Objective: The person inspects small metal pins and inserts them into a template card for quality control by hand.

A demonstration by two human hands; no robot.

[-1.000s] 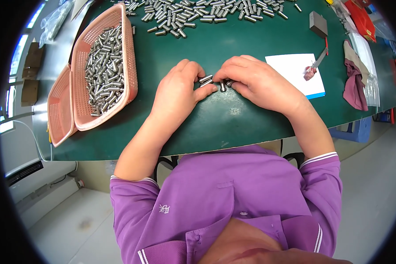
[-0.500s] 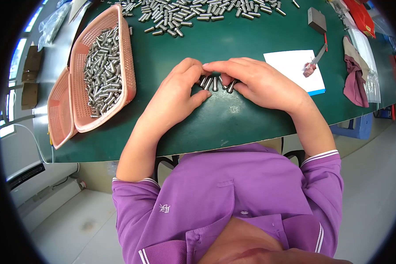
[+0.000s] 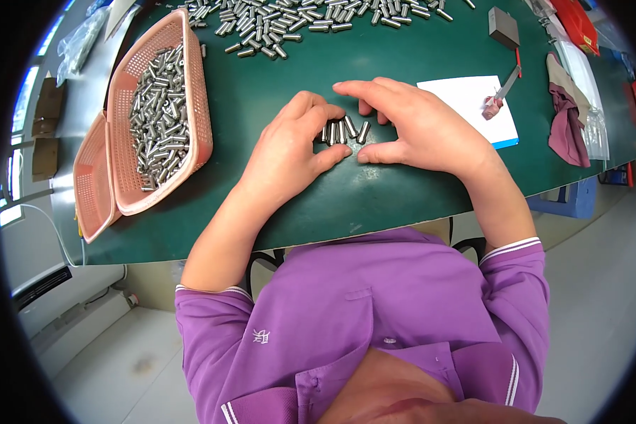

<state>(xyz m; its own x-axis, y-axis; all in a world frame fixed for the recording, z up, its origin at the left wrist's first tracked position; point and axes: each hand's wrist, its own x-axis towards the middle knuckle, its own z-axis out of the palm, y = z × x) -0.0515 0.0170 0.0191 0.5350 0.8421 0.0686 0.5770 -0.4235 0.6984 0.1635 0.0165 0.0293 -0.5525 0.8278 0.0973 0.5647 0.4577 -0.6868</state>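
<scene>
A short row of shiny metal pins [image 3: 341, 132] lies side by side on the green table between my hands. My left hand [image 3: 290, 145] curls around the row's left end, fingers at the far ends of the pins and thumb at the near ends; it hides part of the row. My right hand [image 3: 424, 131] is open just to the right, thumb and fingers apart with nothing between them. Nearest to it is one slightly tilted pin [image 3: 363, 132] at the row's right end.
A pink plastic basket [image 3: 206, 113] with many similar pins stands at left. A loose heap of pins [image 3: 275, 25] spreads along the far side. To the right are white paper [image 3: 449, 92], a knife with a wrapped handle [image 3: 503, 92], a grey block [image 3: 503, 28] and a cloth [image 3: 565, 124].
My right hand has opened and drawn back from the pins, its index finger parting from my left hand. The pins now stand closer together, nearer my left hand's fingers.
</scene>
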